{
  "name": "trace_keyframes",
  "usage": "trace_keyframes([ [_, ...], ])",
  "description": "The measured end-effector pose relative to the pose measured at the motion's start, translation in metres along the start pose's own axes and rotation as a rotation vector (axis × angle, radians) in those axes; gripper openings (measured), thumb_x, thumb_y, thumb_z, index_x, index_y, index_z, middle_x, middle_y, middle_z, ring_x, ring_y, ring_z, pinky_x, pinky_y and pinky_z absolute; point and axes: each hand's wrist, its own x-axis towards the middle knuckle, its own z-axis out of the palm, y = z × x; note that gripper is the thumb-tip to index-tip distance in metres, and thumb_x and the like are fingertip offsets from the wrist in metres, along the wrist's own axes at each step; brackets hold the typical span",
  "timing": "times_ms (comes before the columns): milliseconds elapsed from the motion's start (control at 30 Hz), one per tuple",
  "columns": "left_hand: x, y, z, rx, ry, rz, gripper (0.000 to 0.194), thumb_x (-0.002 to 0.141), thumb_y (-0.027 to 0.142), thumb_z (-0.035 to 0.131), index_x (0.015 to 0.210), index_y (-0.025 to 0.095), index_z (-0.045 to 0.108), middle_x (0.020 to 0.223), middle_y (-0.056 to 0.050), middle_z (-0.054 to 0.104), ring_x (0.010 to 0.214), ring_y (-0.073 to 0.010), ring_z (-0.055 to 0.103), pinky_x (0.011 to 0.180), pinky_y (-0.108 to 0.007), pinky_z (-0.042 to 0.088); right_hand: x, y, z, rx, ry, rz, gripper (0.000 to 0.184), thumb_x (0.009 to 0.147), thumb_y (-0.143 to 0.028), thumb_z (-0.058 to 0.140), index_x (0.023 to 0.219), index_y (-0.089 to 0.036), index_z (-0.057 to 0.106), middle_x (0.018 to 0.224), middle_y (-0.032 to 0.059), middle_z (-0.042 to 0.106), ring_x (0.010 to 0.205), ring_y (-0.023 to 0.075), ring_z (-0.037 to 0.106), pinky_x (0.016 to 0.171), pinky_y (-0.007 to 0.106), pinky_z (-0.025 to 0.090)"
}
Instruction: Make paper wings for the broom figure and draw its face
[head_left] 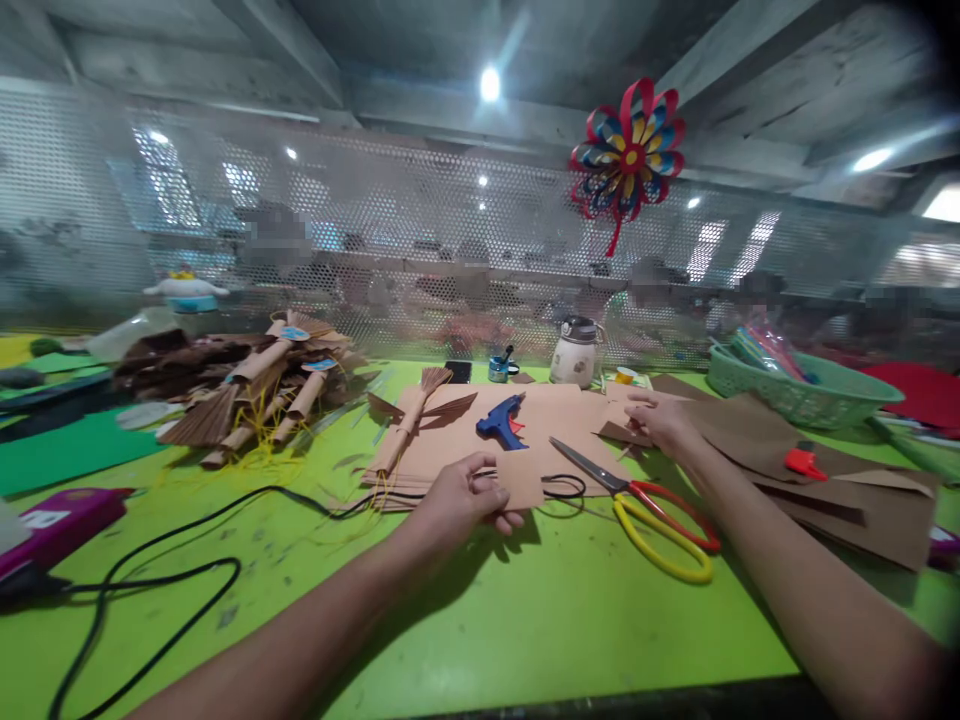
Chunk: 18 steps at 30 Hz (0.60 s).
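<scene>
My left hand [465,497] is closed, pinching the near edge of a brown paper sheet [517,480] that lies on a stack of brown paper [450,445] on the green table [525,620]. My right hand [664,420] reaches farther out, fingers curled on a brown paper piece [622,432] at the stack's right edge. A blue glue gun [501,421] rests on the stack. Red and yellow scissors [652,510] lie between my two hands. A folded paper broom [412,412] lies on the stack's left part.
A pile of finished paper brooms [247,390] sits at the left. Black cables [187,570] cross the near left. More brown sheets [840,480] and a green basket [802,385] stand at the right. A white jar [576,352] stands by the mesh screen, where a paper pinwheel [628,155] hangs.
</scene>
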Motion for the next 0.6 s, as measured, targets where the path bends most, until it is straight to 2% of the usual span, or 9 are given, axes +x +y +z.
trace_keyframes([
  [233,-0.004,0.003,0.004,0.065,-0.022,-0.036,0.033,0.072,0.029,0.068,0.097,0.014,0.051,0.069,-0.011,0.069,0.057,-0.0176,0.065,0.053,-0.025,0.047,0.011,0.013,0.003,-0.134,-0.018,0.008,0.032,0.089,-0.03,0.055,0.118,-0.016,0.054,0.117,0.0085,0.058,0.096,0.0203,0.061,0.08,0.041,0.052],
  [433,-0.005,0.001,0.007,0.093,-0.037,-0.054,0.024,0.069,0.031,0.07,0.076,0.017,0.052,0.063,-0.01,0.067,0.057,-0.0188,0.065,0.05,-0.025,0.046,0.021,0.021,0.004,-0.203,-0.001,-0.048,0.032,0.089,-0.03,0.055,0.118,-0.016,0.054,0.117,0.0085,0.058,0.097,0.0204,0.061,0.08,0.041,0.052],
  [600,-0.008,0.004,0.009,0.129,-0.036,-0.073,0.022,0.074,0.032,0.066,0.074,0.017,0.051,0.066,-0.011,0.068,0.055,-0.0163,0.063,0.05,-0.024,0.044,0.026,0.027,0.003,-0.285,0.006,-0.109,0.032,0.089,-0.03,0.055,0.118,-0.016,0.054,0.117,0.0084,0.058,0.096,0.0204,0.061,0.08,0.041,0.052],
])
